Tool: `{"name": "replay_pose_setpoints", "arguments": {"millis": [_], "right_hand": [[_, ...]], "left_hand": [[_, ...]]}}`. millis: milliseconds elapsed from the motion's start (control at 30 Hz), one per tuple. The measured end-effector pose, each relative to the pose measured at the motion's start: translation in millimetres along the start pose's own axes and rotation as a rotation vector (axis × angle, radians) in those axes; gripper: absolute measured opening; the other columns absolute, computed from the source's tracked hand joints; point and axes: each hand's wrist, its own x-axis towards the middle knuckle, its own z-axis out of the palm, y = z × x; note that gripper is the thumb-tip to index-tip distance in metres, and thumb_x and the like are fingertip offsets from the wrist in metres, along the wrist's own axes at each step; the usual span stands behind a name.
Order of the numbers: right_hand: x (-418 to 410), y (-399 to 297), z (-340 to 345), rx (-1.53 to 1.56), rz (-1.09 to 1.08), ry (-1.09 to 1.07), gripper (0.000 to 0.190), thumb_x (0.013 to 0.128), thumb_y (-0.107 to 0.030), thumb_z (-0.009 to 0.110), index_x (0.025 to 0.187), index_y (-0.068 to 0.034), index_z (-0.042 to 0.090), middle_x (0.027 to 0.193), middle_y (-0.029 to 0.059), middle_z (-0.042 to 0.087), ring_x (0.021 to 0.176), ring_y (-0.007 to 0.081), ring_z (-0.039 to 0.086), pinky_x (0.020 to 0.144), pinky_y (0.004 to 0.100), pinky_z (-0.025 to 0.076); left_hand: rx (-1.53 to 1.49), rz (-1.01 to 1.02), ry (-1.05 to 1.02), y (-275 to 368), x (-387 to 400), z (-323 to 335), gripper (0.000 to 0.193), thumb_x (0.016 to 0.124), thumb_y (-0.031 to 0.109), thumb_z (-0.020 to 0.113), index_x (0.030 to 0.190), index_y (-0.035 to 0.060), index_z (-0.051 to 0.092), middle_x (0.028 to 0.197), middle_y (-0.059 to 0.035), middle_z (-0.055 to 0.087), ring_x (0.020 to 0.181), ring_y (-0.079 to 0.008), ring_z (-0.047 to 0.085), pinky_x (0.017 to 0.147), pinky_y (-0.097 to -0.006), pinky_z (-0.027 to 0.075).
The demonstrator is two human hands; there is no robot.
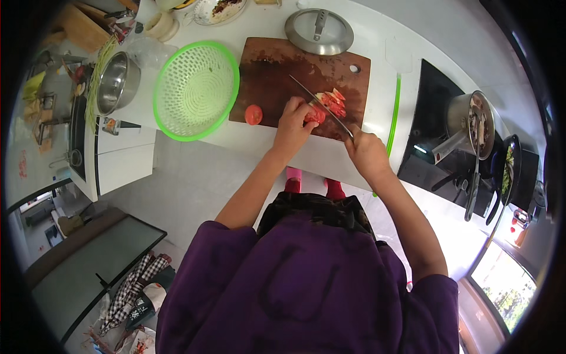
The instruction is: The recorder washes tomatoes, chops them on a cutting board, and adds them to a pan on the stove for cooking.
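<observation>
My right hand (366, 150) grips the handle of a kitchen knife (319, 105), whose blade slants up and left over the wooden cutting board (269, 84). My left hand (292, 124) holds a piece of tomato (315, 115) against the board, just left of the blade. Cut tomato pieces (334, 102) lie to the right of the blade. Near the board's lower left corner rests a tomato half (253, 115), cut side up. A green-rimmed plastic colander (196, 90) stands to the left of the board.
A glass pot lid (319, 31) overlaps the board's top edge. A steel bowl (117, 83) is at the left. On the black cooktop (431, 106) at the right stand a saucepan (455, 115) and a frying pan (508, 166) with green food. A plate (203, 13) of food sits at the top.
</observation>
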Motion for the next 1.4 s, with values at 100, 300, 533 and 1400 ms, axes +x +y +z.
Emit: {"name": "replay_pose_setpoints", "arguments": {"millis": [100, 300, 533, 1400], "right_hand": [[11, 1, 18, 0.02, 0.026, 0.014, 0.028, 0.089, -0.021, 0.054, 0.111, -0.005, 0.059, 0.075, 0.0242, 0.065, 0.074, 0.0429, 0.064, 0.07, 0.0507, 0.052], [6, 10, 15, 0.162, 0.027, 0.059, 0.027, 0.089, -0.02, 0.055, 0.111, -0.005, 0.06, 0.077, 0.0253, 0.065, 0.075, 0.044, 0.063, 0.071, 0.0509, 0.052], [8, -5, 11, 0.021, 0.059, 0.011, 0.027, 0.089, -0.02, 0.055, 0.111, -0.005, 0.06, 0.077, 0.0251, 0.065, 0.076, 0.0421, 0.064, 0.072, 0.0505, 0.052], [22, -7, 1, 0.068, -0.004, -0.002, 0.025, 0.089, -0.022, 0.055, 0.106, -0.005, 0.061, 0.079, 0.0262, 0.065, 0.076, 0.0437, 0.064, 0.073, 0.0513, 0.051]], "left_hand": [[0.055, 0.001, 0.051, 7, -4, 9, 0.03, 0.065, 0.002, 0.078, 0.086, 0.0043, 0.057, 0.102, -0.0109, 0.051, 0.093, -0.0303, 0.055, 0.077, -0.038, 0.047], [0.055, -0.118, 0.28, 5, -9, 38, 0.033, 0.065, 0.002, 0.078, 0.089, 0.0032, 0.055, 0.101, -0.0151, 0.047, 0.096, -0.0355, 0.051, 0.081, -0.0419, 0.045], [0.041, -0.171, 0.431, 17, -10, 54, 0.031, 0.069, 0.002, 0.077, 0.089, 0.0039, 0.054, 0.099, -0.0146, 0.045, 0.095, -0.0313, 0.05, 0.08, -0.0395, 0.045], [-0.117, -0.12, 0.329, -8, 5, 29, 0.026, 0.073, -0.012, 0.059, 0.093, 0.0023, 0.052, 0.087, -0.0128, 0.054, 0.076, -0.0305, 0.057, 0.068, -0.0375, 0.047]]}}
